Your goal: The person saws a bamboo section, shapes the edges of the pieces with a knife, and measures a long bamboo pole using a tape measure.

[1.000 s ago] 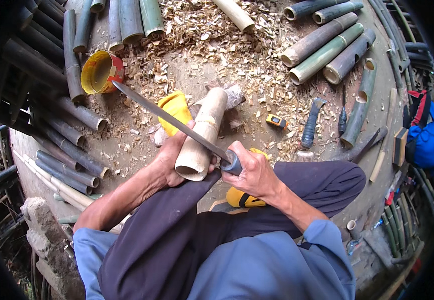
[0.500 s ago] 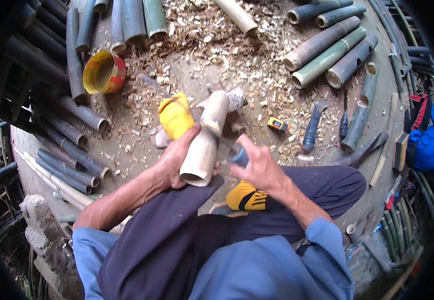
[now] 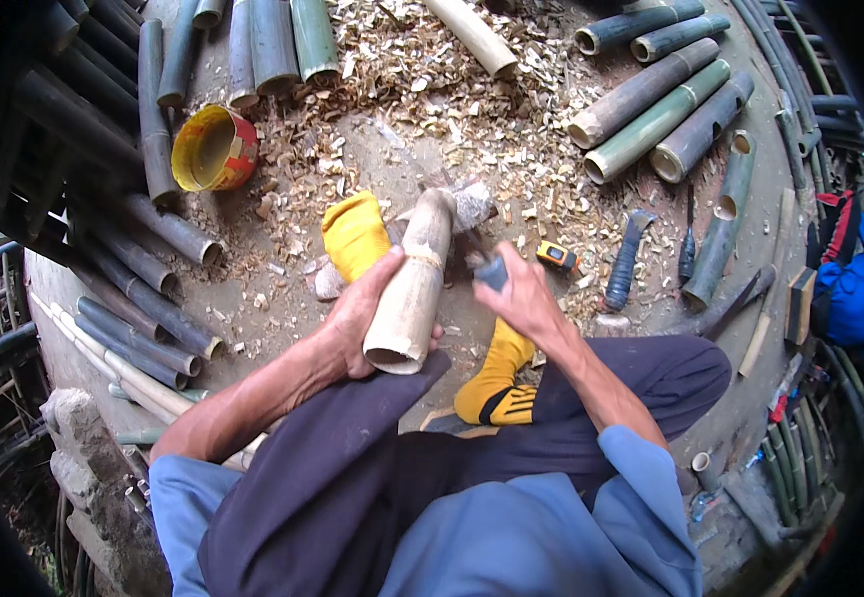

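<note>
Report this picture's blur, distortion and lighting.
Head view: the right hand and the handle it grips are blurred, left hand and bamboo tube clearer; head view: fisheye curves outer edges, corners go black; head view: light looks soft, stacked bamboo at upper left in deep shade.

The long blade, seen across the pale bamboo tube a second ago, has been taken away from it and can no longer be clearly made out. Its grey handle has been carried forward and rightward by the right hand, apart from the tube. More of the yellow sock has been uncovered.
</note>
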Demonstrator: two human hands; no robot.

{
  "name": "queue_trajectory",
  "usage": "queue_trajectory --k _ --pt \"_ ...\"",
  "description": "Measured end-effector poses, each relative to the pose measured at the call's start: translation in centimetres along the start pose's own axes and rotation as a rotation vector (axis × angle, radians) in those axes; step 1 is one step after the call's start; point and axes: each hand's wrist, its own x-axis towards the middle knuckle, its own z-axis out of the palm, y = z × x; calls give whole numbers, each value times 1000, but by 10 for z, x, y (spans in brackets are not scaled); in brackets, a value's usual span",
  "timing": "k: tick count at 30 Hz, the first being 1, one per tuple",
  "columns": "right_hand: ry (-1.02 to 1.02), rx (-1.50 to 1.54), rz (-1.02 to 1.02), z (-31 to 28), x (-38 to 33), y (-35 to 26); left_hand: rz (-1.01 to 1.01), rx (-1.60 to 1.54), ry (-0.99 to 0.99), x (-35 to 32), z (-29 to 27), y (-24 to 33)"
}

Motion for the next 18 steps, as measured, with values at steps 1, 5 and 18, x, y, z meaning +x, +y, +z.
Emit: queue_trajectory --k 1,5,18 --pt "-3 5 -11 -1 -5 -11 7 -1 0 -1 1 0" --pt "39 -26 -483 12 -41 -31 16 3 -61 -10 0 2" --pt "-38 49 -91 4 -13 -14 7 26 -39 0 -5 5"
